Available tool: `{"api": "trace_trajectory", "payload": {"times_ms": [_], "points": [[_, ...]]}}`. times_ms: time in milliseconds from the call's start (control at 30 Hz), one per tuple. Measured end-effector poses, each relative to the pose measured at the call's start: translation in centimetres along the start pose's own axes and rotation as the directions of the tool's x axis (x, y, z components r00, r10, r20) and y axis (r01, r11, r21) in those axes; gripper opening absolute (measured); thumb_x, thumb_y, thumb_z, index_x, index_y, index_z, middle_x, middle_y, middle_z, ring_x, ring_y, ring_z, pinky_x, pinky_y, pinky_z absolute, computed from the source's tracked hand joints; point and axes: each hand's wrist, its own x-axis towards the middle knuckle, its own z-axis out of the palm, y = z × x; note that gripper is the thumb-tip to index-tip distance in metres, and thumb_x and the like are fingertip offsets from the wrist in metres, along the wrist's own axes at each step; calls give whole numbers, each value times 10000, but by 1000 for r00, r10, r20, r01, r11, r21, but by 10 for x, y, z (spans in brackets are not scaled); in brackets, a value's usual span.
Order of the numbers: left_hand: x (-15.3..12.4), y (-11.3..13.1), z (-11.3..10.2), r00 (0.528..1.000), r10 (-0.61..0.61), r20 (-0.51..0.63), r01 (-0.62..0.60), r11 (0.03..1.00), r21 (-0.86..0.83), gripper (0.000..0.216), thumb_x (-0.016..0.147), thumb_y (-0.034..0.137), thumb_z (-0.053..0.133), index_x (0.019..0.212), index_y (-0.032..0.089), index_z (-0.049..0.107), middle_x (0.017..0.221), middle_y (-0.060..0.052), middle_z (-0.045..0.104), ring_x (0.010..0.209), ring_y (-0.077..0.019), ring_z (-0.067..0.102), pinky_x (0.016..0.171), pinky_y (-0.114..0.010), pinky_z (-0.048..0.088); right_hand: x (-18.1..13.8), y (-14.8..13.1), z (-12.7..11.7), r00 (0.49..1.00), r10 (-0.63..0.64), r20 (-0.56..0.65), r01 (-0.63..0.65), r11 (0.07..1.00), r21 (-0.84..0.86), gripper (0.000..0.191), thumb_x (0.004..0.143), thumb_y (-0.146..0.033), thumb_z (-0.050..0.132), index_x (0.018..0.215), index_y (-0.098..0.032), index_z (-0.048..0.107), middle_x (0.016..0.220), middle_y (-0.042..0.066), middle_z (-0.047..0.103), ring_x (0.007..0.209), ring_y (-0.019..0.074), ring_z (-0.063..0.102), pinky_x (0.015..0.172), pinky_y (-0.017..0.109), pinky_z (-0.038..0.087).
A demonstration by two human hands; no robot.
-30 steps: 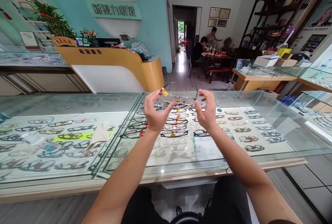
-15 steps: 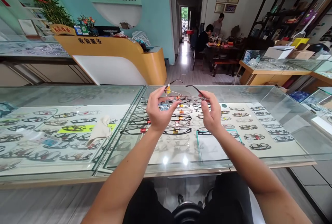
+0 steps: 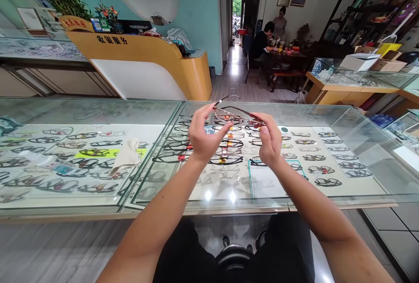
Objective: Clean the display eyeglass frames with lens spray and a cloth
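Note:
A pair of glasses (image 3: 244,110) with thin rims and dark temples is held up above the glass counter, its unfolded temples pointing away from me. My left hand (image 3: 206,138) grips its left end, fingers at the hinge and thumb stretched toward the lens. At the other end, my right hand (image 3: 271,141) pinches the frame near the hinge between thumb and fingers. Part of the rims is hard to separate from the eyeglass frames (image 3: 225,160) displayed in rows under the glass.
On the left counter lie a beige cloth (image 3: 127,157) and a white bottle (image 3: 46,162). The glass counter (image 3: 209,208) spans the view in front of me. Beyond stand a yellow reception desk (image 3: 194,73) and two people (image 3: 262,43) at a dark table.
The glasses have turned, so the right temple now slants left across the frame. Both hands have shifted slightly right in view, and the camera has tipped down a little.

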Motion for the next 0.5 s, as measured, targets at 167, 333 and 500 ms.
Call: {"api": "trace_trajectory", "payload": {"times_ms": [167, 333, 500], "points": [[-1, 0, 0, 998, -33, 46, 33, 999, -2, 659, 899, 666, 870, 1352, 222, 690, 1316, -159, 804, 1221, -330, 784, 965, -488, 660, 2, -4, 0, 1000, 4, 16, -6, 996, 93, 421, 1153, -444, 420, 1394, -300, 733, 1335, 118, 765, 1178, 299, 764, 930, 500, 660], [0, -2, -2, 997, -25, 71, 25, 1000, 3, 633, 912, 587, 877, 1378, 213, 668, 1325, -152, 795, 1251, -332, 762, 1045, -506, 625, 6, -1, -3, 997, 58, 56, -68, 977, 200, 401, 1138, -468, 458, 1323, -279, 759, 1295, 113, 775, 1197, 302, 752, 985, 504, 645], [1, 1, -3, 992, 56, 114, -55, 998, -13, 584, 909, 479, 881, 1370, 214, 639, 1323, -144, 776, 1250, -310, 746, 1015, -465, 635, 13, 1, -9, 997, 74, 35, -78, 991, 113, 292, 1077, -508, 617, 1225, -285, 735, 1253, 99, 782, 1207, 307, 731, 1038, 499, 593]]}}
